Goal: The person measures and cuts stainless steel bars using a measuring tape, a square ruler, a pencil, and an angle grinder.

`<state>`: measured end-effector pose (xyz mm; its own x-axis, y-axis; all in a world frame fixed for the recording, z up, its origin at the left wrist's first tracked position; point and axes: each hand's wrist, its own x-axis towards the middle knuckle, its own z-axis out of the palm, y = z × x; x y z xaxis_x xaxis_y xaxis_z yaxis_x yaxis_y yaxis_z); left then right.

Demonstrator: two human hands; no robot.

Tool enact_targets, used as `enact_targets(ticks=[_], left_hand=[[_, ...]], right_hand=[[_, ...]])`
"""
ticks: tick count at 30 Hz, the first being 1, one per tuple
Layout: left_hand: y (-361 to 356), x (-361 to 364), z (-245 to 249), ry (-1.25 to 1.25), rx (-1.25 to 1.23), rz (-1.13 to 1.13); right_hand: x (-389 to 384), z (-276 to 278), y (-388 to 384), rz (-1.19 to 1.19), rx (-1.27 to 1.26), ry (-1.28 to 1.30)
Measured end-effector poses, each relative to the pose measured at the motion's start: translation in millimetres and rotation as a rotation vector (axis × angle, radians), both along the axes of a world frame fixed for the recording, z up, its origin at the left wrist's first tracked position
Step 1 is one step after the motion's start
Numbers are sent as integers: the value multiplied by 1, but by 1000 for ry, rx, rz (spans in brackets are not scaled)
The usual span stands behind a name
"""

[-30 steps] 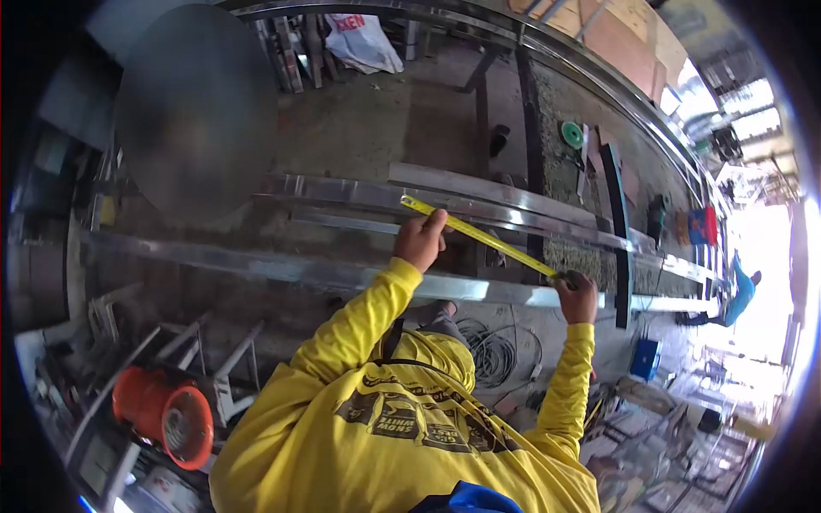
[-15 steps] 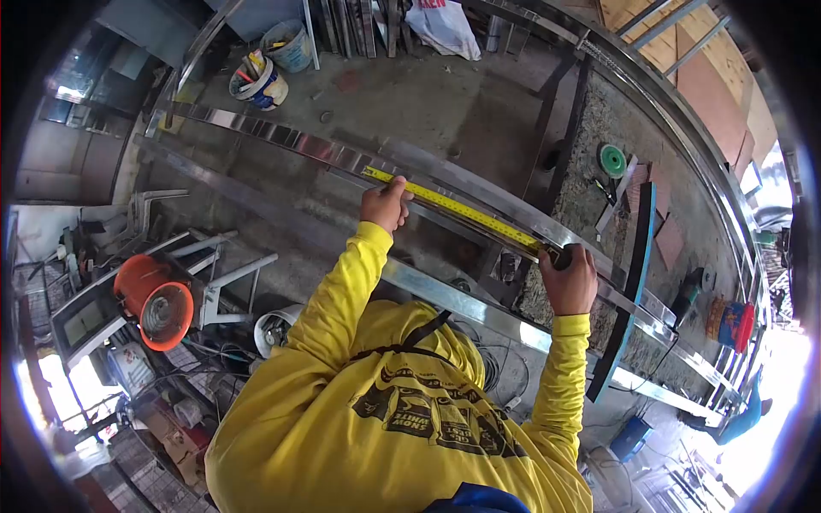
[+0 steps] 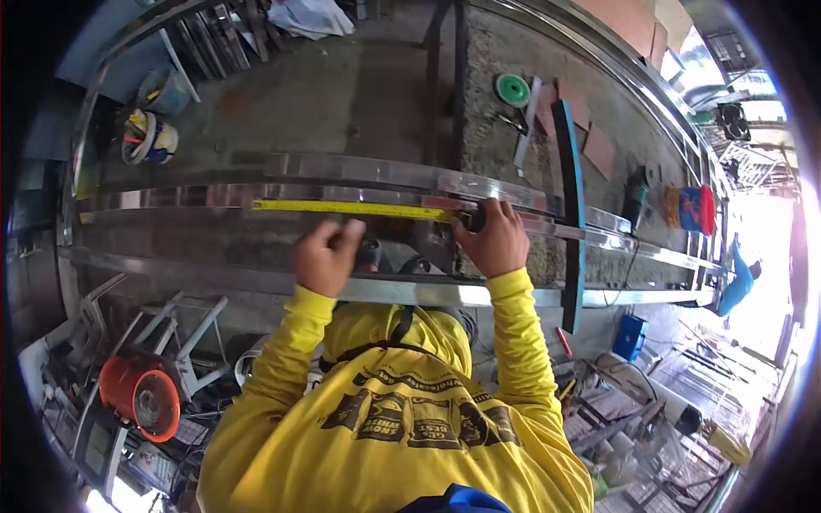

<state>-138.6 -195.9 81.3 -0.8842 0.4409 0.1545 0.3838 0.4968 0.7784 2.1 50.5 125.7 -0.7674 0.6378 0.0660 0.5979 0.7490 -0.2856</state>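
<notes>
— What's the one in yellow got on that steel rail?

— A tape measure. Its yellow blade is laid flat along the top of the rail. The right hand is on the rail at the case end, fingers clamped round the case. The left hand sits just below the rail, under the blade's middle. Its fingers are curled together with the thumb up, and I can't tell whether they pinch anything.

— Is it touching the blade?

— It looks just apart from it.

— How would you do this well?

— I'd want the blade straight and flat against the rail, with no twist or bow. A thumb pressing it to the rail midway would help. Seat the free end square, then read from directly above the mark, not at a slant.
</notes>
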Motion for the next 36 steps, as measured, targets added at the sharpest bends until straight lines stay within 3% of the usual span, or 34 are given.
enact_targets(ticks=[1, 4, 7, 11, 19, 28, 31, 36], left_hand=[[16, 9, 12, 219, -81, -202], [77, 24, 38, 491, -177, -336], [116, 16, 11, 353, -394, -562], [129, 14, 3, 235, -481, -557], [144, 34, 12, 308, -605, -388], [165, 56, 14, 274, -819, -240], [182, 68, 6, 252, -870, -266], [254, 111, -13, 164, -682, -598]], right_hand=[[2, -3, -1, 9, 1, -6], [-3, -1, 2, 28, -11, -21], [5, -3, 12, 64, -26, -67], [43, -1, 67, 35, -18, -69], [170, -2, 231, -79, -10, -109], [249, -8, 323, -92, -12, -162], [263, -7, 336, -107, -9, -165], [264, -2, 339, -108, -20, -179]])
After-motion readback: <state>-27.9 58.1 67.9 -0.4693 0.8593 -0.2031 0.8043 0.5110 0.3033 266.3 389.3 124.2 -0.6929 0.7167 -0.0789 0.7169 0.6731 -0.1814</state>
